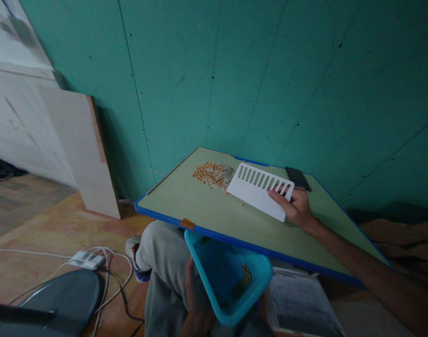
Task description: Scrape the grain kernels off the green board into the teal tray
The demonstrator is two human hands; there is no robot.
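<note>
**Grain at the far corner, tub waiting under the near edge**

The right hand (297, 207) is closed on a white slotted scraper (259, 190), fingers over its top edge, thumb underneath; the scraper lies tilted on the green tabletop (214, 213), its far end touching a small heap of grain (214, 174). The left hand (196, 299) grips the side of a blue tub (228, 276) held just below the tabletop's blue rim, near an orange tab (188, 223). A few kernels already sit in the tub's lower corner.

Several things could slip here. The heap is well apart from the near edge, so a long drag across the board gives kernels room to fan out past the scraper's ends. The slots might let grain through too, though the picture is too soft to tell whether they are wider than a kernel. The tub is tilted and narrow next to the width of the rim; anything arriving off to one side would fall onto the lap or the wooden floor (59, 224), where a power strip (85, 259) and cables lie. A dark phone-like slab (298, 178) rests just beside the scraper and could get knocked. A stray kernel (242, 204) already lies loose.
</note>
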